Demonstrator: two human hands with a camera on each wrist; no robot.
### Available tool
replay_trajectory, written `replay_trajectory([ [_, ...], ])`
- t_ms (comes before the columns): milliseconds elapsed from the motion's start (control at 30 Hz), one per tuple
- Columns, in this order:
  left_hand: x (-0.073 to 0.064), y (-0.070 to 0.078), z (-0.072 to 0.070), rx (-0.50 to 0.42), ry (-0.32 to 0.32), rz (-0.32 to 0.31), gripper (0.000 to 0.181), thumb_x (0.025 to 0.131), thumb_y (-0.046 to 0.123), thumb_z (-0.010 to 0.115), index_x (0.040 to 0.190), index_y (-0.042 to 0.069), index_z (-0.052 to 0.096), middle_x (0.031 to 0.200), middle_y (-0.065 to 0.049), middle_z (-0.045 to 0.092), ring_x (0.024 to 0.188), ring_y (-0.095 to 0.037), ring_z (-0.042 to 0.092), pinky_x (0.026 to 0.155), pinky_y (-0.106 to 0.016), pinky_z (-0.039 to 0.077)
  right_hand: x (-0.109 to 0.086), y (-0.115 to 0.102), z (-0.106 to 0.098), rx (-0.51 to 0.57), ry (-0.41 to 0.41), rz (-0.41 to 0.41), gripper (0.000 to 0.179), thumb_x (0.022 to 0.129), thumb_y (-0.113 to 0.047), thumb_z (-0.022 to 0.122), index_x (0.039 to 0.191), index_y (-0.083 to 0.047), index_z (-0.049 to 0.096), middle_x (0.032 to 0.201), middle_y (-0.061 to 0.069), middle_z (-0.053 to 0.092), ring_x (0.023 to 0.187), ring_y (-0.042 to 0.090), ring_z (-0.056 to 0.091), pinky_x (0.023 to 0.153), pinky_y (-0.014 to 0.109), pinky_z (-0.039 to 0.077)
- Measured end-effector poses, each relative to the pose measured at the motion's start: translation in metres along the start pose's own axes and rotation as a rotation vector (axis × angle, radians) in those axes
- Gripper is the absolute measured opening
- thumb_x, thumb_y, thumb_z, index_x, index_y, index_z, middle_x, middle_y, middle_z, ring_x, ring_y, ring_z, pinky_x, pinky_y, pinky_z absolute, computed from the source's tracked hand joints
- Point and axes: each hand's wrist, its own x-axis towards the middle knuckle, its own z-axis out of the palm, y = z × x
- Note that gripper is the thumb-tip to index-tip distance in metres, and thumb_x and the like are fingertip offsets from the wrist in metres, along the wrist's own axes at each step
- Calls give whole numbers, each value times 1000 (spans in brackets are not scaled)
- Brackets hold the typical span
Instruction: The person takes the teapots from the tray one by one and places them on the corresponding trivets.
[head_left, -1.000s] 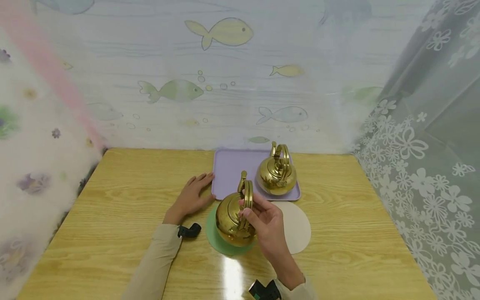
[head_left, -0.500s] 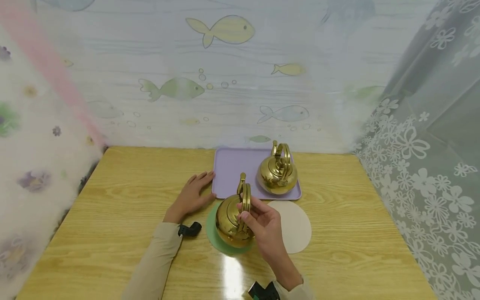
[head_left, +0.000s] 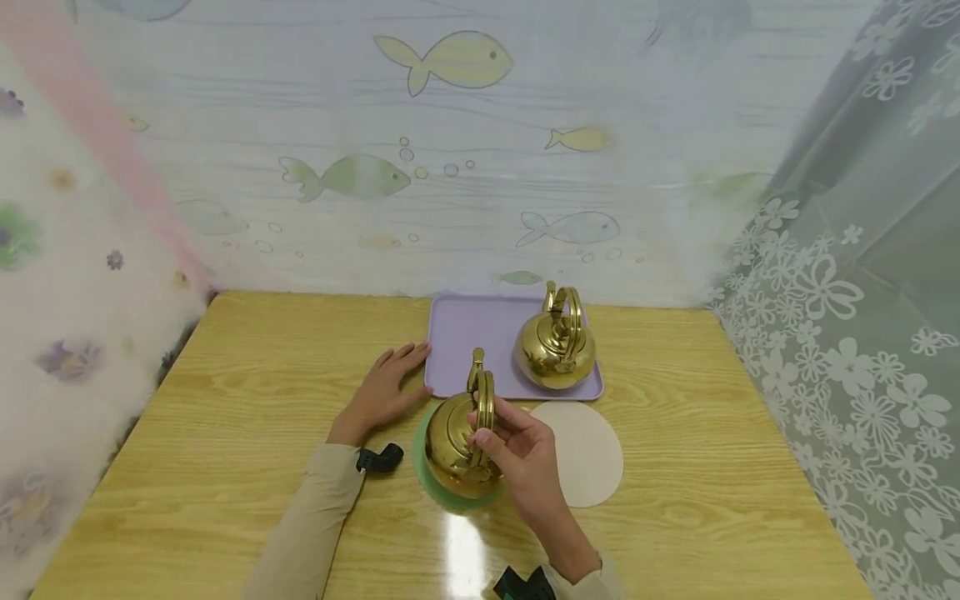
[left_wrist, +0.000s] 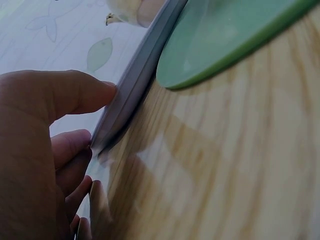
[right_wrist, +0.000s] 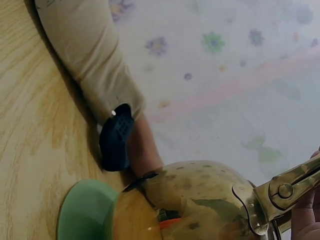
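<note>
Head cam: R hand point(head_left: 528, 454) pinching handle point(head_left: 486, 404) of brass kettle point(head_left: 447, 446), slightly further L than a sec ago, so seemingly better centred over green mat point(head_left: 429, 483) (contact unclear); L hand point(head_left: 382, 393), fingers extended, touching lilac tray point(head_left: 471, 342) w/ 2nd kettle point(head_left: 551, 358).

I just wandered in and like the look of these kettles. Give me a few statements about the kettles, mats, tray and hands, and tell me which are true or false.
1. The right hand holds a kettle by its handle. True.
2. The other kettle is held by the left hand. False: it stands on the tray, with no hand on it.
3. The left hand touches the tray. True.
4. The tray is orange. False: it is purple.
5. In the head view, the pale mat lies to the right of the green mat. True.
6. Three kettles are in view. False: there are two.
</note>
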Motion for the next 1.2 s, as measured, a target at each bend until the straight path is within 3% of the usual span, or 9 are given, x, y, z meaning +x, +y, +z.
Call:
replay_trajectory([
  [200, 0, 0, 0, 12, 11, 14, 72, 92, 33, 68, 153, 2, 44, 157, -15, 46, 147, -40, 38, 125, -57, 17, -1, 2, 1, 3, -20, 7, 52, 96, 7, 61, 136, 30, 38, 111, 0, 72, 92, 6, 69, 84, 20, 60],
  [567, 1, -1, -1, -4, -17, -20, 72, 94, 37, 66, 154, 5, 43, 159, -11, 43, 149, -37, 35, 127, -52, 14, -3, 2, 4, 7, -20, 78, 53, 96, 4, 63, 139, 25, 41, 110, -1, 72, 93, 7, 68, 85, 20, 59],
  [1200, 1, -2, -1, 5, -15, -20, 72, 94, 37, 67, 154, 5, 43, 159, -12, 44, 149, -37, 35, 127, -53, 14, -3, 7, 7, 22, -20, 79, 54, 95, 4, 64, 137, 27, 40, 109, -2, 73, 91, 7, 69, 84, 20, 60],
])
